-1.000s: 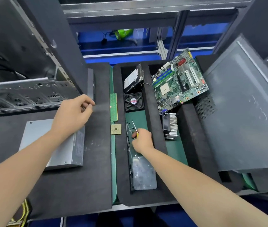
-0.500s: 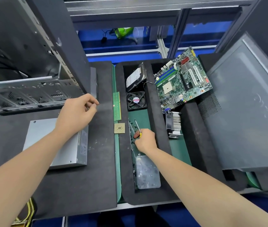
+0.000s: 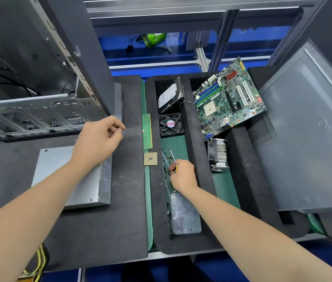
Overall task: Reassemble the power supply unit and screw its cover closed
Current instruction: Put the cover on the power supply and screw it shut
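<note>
Silver power supply unit lay near the foam mat's left edge under my left hand, fingers curled, contents indiscernible, while my right hand had just closed round the screwdriver, presumably readying cover-screwing.

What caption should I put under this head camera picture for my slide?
Right hand grips a screwdriver over the green tray, silver power supply lying nearby.

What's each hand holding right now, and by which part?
Right hand grips the screwdriver by its yellow handle, shaft free. Left hand is curled; whether it holds anything cannot be told.
</note>
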The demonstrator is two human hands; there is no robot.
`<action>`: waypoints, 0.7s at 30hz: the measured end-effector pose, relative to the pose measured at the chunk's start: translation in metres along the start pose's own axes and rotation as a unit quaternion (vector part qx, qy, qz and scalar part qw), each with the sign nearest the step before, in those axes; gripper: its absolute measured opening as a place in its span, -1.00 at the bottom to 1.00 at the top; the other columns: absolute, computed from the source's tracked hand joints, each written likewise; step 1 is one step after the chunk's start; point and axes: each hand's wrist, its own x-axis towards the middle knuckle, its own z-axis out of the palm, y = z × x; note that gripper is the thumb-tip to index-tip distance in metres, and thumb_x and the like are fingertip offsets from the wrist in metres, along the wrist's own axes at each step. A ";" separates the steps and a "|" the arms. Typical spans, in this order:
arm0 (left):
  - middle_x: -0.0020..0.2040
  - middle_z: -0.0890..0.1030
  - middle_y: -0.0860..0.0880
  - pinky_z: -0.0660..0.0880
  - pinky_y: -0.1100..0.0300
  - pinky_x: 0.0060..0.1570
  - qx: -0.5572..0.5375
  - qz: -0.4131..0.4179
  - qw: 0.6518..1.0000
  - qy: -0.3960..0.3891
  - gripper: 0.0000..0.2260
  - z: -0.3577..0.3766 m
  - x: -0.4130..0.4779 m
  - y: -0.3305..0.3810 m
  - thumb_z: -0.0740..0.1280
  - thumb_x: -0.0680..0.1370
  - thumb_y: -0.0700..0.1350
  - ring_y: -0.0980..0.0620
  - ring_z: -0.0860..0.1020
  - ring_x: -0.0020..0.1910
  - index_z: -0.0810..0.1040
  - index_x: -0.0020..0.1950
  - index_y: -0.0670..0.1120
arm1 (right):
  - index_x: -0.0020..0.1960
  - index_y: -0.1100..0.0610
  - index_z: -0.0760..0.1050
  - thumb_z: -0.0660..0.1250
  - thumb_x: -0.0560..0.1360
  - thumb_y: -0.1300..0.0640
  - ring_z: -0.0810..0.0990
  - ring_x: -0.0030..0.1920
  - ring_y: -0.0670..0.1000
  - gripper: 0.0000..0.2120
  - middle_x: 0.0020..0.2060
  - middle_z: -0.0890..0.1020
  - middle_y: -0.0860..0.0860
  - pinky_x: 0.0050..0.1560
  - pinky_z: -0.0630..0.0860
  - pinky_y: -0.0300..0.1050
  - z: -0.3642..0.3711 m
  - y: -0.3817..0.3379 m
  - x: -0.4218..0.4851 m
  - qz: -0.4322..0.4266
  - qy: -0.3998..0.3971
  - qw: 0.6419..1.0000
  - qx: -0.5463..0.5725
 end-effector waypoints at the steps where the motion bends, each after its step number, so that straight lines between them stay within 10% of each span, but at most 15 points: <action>1: -0.24 0.69 0.16 0.63 0.08 -0.07 0.000 0.000 1.000 0.000 -0.87 0.000 0.000 0.000 0.33 0.55 -0.10 0.16 0.61 -0.26 0.61 -0.02 0.13 | -0.05 0.24 0.63 0.22 0.48 0.45 0.63 -0.02 0.16 -0.76 0.03 0.63 0.18 -0.01 0.53 -0.13 -0.001 0.000 0.000 -0.002 -0.003 1.000 -0.002; 21: -0.20 0.66 0.24 0.63 0.08 -0.08 0.000 0.058 0.998 -0.020 -0.90 -0.007 -0.003 0.006 0.36 0.51 -0.02 0.21 0.62 -0.20 0.62 -0.03 0.17 | 0.09 0.27 0.53 0.19 0.70 0.15 0.56 0.05 0.16 -0.78 0.04 0.60 0.16 -0.01 0.43 -0.05 -0.030 -0.024 -0.009 -0.046 0.026 0.998 0.032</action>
